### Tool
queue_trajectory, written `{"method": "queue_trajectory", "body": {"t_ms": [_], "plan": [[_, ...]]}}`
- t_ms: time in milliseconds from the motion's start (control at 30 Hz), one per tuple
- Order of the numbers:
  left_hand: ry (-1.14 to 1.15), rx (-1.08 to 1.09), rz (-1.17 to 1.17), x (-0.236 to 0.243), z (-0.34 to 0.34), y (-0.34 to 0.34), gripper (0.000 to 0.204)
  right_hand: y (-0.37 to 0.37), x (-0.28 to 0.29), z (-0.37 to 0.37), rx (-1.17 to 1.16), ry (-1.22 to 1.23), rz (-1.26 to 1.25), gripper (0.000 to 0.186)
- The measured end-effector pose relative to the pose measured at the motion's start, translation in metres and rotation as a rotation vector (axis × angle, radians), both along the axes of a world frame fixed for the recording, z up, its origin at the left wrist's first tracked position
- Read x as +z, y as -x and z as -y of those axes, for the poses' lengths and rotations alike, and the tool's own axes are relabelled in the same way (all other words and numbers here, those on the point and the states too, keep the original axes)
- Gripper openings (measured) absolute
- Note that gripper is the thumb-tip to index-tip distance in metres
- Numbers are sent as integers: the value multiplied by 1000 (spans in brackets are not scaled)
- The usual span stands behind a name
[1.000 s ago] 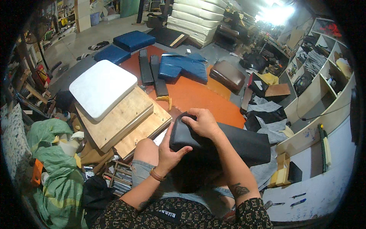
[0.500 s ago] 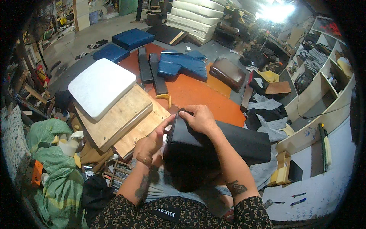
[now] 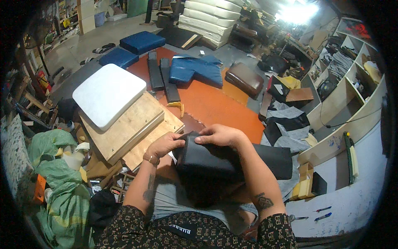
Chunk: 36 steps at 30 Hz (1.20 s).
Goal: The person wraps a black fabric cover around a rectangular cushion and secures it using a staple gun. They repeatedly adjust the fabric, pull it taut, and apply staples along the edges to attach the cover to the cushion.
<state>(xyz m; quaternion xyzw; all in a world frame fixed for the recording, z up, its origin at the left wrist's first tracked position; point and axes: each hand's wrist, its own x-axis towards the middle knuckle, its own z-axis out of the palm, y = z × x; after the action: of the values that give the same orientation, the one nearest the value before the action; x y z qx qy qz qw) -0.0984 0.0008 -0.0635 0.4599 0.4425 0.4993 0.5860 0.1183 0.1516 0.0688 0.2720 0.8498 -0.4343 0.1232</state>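
A long black upholstered block (image 3: 265, 157) lies across my lap, its smooth cover folded over the near left end. At that end's far corner my left hand (image 3: 163, 145) pinches the edge of the black cover between thumb and fingers. My right hand (image 3: 222, 135) grips the block's far top edge just to the right, thumb pressed on top; its fingertips are partly hidden behind the block. The underside of the block is in deep shadow.
A white square cushion (image 3: 110, 95) rests on stacked plywood boxes (image 3: 137, 122) at left. Ahead, an orange sheet (image 3: 211, 108) carries black strips (image 3: 166, 79), a blue padded piece (image 3: 197, 71) and a brown cushion (image 3: 244, 79). White shelving (image 3: 344, 120) stands at right, a green sack (image 3: 58, 186) at left.
My left hand has come up from the block's left side to pinch the cover at the far corner. My right hand has shifted slightly nearer me and flattened along the edge.
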Motion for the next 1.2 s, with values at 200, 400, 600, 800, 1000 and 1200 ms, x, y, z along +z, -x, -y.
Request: {"method": "queue_trajectory", "body": {"t_ms": [200,400,600,800,1000,1200], "plan": [[-333,572,9,-22,-5,-48,34,4,-6,44,-22,-698,-219,40],[-366,802,-199,-26,-24,-59,38,15,10,61,-209,-893,-152,31],[-296,767,-103,-34,-55,-46,49,26,1,39,-365,-801,-199,32],[-275,599,-44,-47,-74,-28,44,-11,11,54,273,-986,-278,84],[-212,514,141,-45,-71,-30,43,0,9,44,367,-913,-228,71],[-214,552,204,-47,-66,-35,40,15,11,56,273,-888,-230,42]]}}
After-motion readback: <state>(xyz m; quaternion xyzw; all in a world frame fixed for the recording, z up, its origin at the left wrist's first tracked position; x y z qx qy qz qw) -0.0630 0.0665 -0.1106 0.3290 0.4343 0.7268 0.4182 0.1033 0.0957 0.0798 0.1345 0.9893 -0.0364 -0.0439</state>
